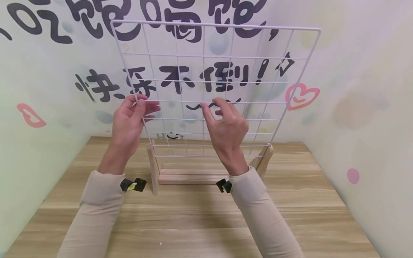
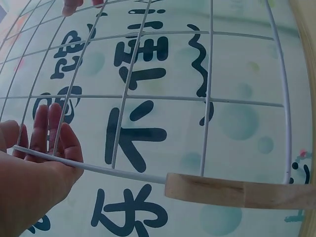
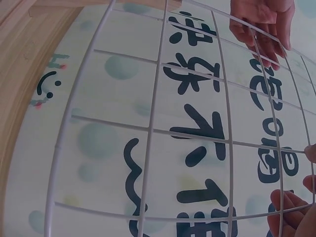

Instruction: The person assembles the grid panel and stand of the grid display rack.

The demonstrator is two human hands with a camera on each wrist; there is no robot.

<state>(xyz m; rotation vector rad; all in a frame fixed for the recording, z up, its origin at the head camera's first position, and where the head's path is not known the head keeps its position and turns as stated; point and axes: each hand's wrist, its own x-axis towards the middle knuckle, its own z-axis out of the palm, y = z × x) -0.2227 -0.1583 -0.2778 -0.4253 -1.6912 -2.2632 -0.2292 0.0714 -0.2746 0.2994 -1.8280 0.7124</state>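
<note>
A white wire grid panel (image 1: 203,81) stands upright, its lower side edges at the posts of a wooden stand (image 1: 193,178). My left hand (image 1: 127,120) grips the panel's left edge about midway up, the thumb in front and the other fingers reaching behind the wires. Near the panel's middle, my right hand (image 1: 227,129) pinches a wire between thumb and fingers. In the left wrist view the edge wire runs down to a wooden post (image 2: 212,191). Part of the stand's right side is hidden behind my right forearm.
The stand rests on a wood-grain table (image 1: 187,222). Behind it rises a pale wall (image 1: 361,89) with large black characters, coloured dots and heart drawings. Another wall closes in on the left. A black strap device (image 1: 133,184) sits at each wrist.
</note>
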